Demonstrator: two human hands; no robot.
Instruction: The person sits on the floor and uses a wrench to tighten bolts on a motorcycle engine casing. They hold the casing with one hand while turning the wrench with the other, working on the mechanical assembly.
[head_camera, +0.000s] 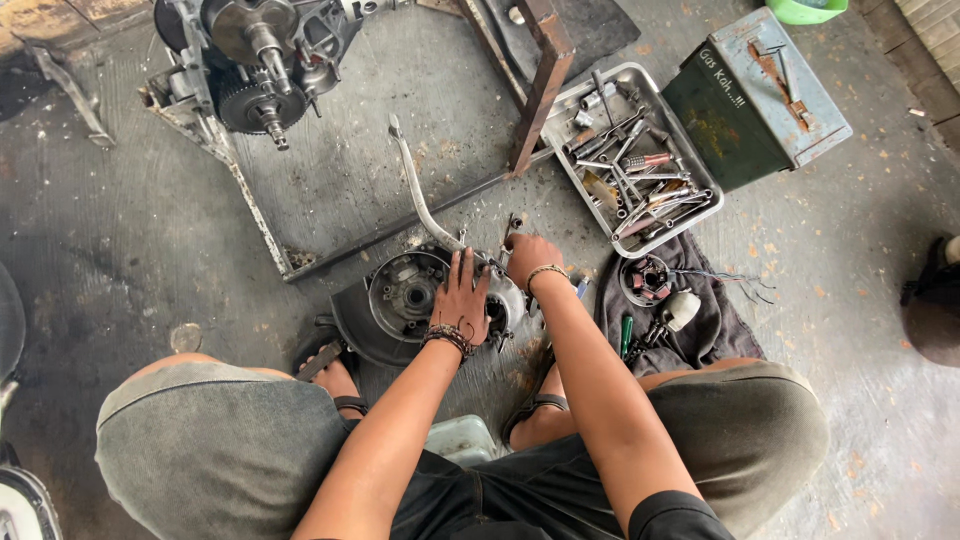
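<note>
A round grey engine casing lies on the concrete floor between my sandalled feet. A long curved metal lever rises from its far side. My left hand rests flat on the casing's right part with its fingers spread. My right hand is just beyond it at the casing's far right edge, closed around a small metal tool that stands upright. What the tool's tip touches is hidden by the hands.
A metal tray of wrenches and sockets sits at the right, beside a green metal box. A dark cloth holds a stator and small parts. An engine block with crankshaft stands on a metal plate. A rusty stand rises behind.
</note>
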